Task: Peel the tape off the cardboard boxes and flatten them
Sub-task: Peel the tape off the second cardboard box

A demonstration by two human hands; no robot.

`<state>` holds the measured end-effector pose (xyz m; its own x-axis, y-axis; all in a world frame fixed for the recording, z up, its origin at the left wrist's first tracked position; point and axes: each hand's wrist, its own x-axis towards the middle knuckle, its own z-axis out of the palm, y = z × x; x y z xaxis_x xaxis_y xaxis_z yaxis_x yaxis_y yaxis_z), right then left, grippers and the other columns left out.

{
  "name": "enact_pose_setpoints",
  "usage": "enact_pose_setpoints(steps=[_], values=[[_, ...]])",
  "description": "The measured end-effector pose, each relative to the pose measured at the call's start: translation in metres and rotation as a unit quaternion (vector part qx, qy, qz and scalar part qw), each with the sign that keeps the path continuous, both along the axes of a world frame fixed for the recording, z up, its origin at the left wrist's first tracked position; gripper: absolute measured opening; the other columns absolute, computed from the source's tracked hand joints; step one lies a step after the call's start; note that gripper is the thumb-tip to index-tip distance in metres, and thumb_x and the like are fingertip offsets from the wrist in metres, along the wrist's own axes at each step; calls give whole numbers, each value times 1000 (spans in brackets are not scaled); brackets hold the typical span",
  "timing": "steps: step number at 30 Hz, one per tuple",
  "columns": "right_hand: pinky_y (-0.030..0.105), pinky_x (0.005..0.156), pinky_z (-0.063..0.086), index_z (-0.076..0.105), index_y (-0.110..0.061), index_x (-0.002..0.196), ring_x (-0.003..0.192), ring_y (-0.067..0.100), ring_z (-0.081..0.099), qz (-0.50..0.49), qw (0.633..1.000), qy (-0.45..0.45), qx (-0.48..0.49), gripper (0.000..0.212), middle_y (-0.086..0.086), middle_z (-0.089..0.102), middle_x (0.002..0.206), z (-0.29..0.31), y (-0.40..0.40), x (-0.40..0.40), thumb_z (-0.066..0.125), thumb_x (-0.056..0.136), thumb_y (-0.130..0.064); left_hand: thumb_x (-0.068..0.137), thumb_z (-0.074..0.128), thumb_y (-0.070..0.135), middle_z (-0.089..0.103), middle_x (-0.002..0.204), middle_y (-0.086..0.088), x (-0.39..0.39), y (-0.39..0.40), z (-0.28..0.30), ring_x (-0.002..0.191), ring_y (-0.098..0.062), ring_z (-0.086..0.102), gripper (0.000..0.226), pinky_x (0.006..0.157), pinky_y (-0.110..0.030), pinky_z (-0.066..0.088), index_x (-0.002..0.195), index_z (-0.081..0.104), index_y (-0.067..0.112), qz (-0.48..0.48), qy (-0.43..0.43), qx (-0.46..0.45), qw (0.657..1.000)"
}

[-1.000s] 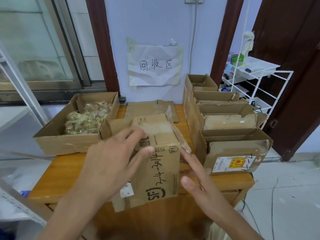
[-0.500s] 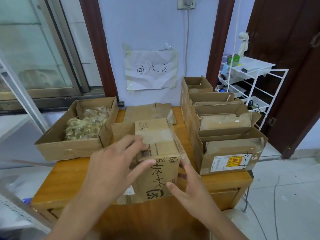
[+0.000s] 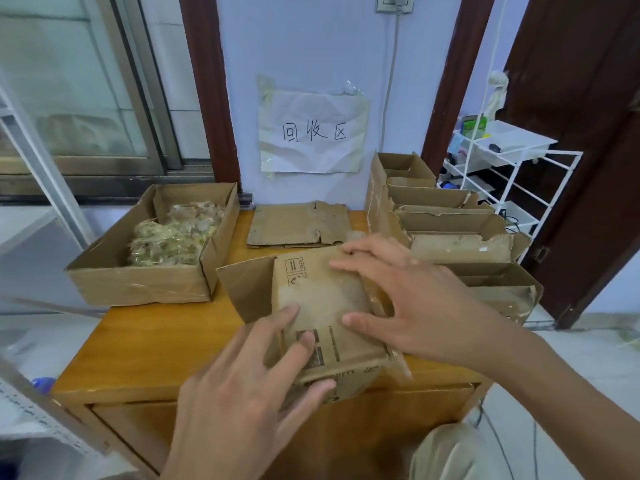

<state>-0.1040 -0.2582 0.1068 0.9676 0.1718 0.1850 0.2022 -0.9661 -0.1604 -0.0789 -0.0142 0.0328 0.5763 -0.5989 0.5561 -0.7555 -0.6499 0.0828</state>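
Pale lilac wall and dark door frames stand behind a wooden table, and at the table's near edge sits the cardboard box being worked on. Both hands lie on it. The left hand reaches up from below with its fingers spread and nearly straight: two fingertips rest on the box's top face and the thumb lies against the near front face, close to the printed lettering. The right hand comes in from the right, palm down and fingers extended; its fingers press along the far part of the top while the thumb lies flat across the middle (neither hand curls round anything). One brown flap of the box stands open to the left. A glossy strip of clear tape hangs along the box's right edge, under the right wrist.

Behind the box lies a flattened cardboard sheet. To the left is an open carton of crumpled tape scraps. To the right stands a row of open cardboard boxes, one behind another. A crumpled paper sign is taped to the wall, and a white wire rack stands at far right.
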Motion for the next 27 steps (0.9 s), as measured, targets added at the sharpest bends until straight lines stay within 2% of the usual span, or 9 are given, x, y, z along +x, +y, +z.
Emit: enact_pose_setpoints(steps=[5, 8, 12, 15, 17, 20, 22, 24, 27], values=[[44, 104, 50, 35, -54, 150, 143, -7, 26, -59, 998, 6, -15, 77, -30, 15, 157, 1, 1, -9, 44, 82, -88, 95, 53, 64, 68, 132, -1, -4, 2, -6, 91, -18, 71, 45, 41, -27, 50, 104, 75, 25, 19, -18, 4, 1000], [42, 98, 53, 43, -54, 142, 135, -8, 32, -88, 996, -9, -22, 71, -30, 19, 154, 3, 5, -12, 44, 80, -88, 97, 53, 62, 67, 133, -2, -6, 0, -7, 93, -20, 72, 44, 46, -28, 52, 104, 75, 24, 19, -14, 1, 1000], [38, 93, 52, 48, -53, 131, 118, -16, 27, -83, 996, -7, -10, 57, -31, 22, 153, 2, 6, -13, 50, 83, -84, 96, 55, 61, 68, 131, -1, -11, -1, -5, 97, -21, 72, 43, 49, -28, 52, 102, 75, 24, 13, 0, -9, 1000], [33, 87, 47, 52, -53, 120, 102, -24, 35, -70, 997, 8, 27, 46, -37, 23, 150, 3, 3, -14, 60, 82, -78, 92, 59, 60, 68, 129, -1, -14, 0, -4, 106, -22, 70, 39, 53, -30, 55, 99, 74, 24, 13, 8, -7, 1000], [33, 85, 45, 52, -51, 115, 102, -31, 35, -63, 997, 19, 48, 43, -41, 22, 148, 2, 2, -15, 64, 81, -75, 87, 62, 61, 68, 126, -1, -15, -1, 0, 114, -24, 67, 39, 57, -32, 58, 97, 73, 25, 9, 22, -6, 1000], [34, 85, 52, 51, -47, 109, 106, -16, 47, -57, 994, 37, 84, 42, -44, 25, 141, -2, 0, -15, 67, 80, -72, 81, 59, 73, 63, 124, 2, -14, -3, 9, 124, -24, 60, 47, 63, -34, 58, 95, 68, 29, 7, 65, -12, 998], [36, 84, 56, 50, -46, 105, 103, -2, 56, -56, 992, 49, 104, 40, -42, 29, 137, -4, -2, -14, 68, 80, -71, 77, 54, 84, 58, 130, 4, -9, -7, 16, 128, -22, 57, 61, 71, -38, 59, 104, 63, 30, 16, 81, -10, 997], [38, 85, 57, 51, -45, 101, 100, 5, 60, -55, 988, 54, 133, 36, -40, 33, 134, -6, -4, -12, 71, 81, -67, 73, 49, 91, 49, 146, 3, -4, -12, 19, 135, -23, 51, 80, 86, -44, 59, 124, 56, 30, 23, 81, 10, 996], [41, 83, 59, 54, -43, 99, 93, 13, 64, -42, 975, 80, 201, 34, -39, 37, 130, -11, -10, -11, 77, 81, -60, 70, 41, 99, 19, 171, 4, 2, -21, 21, 156, -24, 25, 107, 112, -45, 35, 152, 39, 30, 21, 85, 67, 994]])
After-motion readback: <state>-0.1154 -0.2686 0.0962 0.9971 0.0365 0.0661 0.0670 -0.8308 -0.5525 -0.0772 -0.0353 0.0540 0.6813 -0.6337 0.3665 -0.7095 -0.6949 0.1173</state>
